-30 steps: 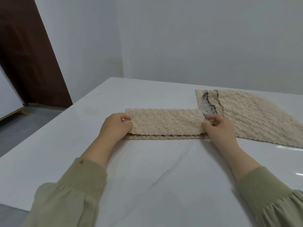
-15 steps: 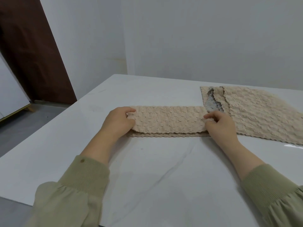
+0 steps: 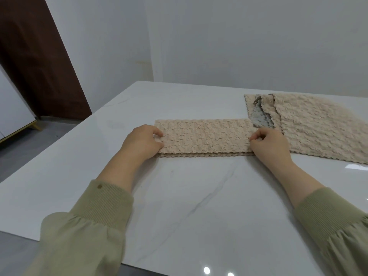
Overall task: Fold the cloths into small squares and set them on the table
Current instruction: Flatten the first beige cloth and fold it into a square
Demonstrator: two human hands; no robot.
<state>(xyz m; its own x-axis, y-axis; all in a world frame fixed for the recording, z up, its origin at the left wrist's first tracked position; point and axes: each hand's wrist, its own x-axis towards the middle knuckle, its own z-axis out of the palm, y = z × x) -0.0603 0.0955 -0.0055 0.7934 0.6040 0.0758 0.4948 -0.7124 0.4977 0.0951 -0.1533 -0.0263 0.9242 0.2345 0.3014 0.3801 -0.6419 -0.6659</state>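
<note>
While left hand (image 3: 142,141) and right hand (image 3: 268,145) fingers (image 3: 256,137) pinch folded cloth (image 3: 205,136) ends; cloth pile (image 3: 318,126) seemingly touching

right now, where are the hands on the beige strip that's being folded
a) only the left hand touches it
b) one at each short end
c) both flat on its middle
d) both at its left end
B: the left hand pinches the left end of the beige strip and the right hand pinches its right end.
</note>
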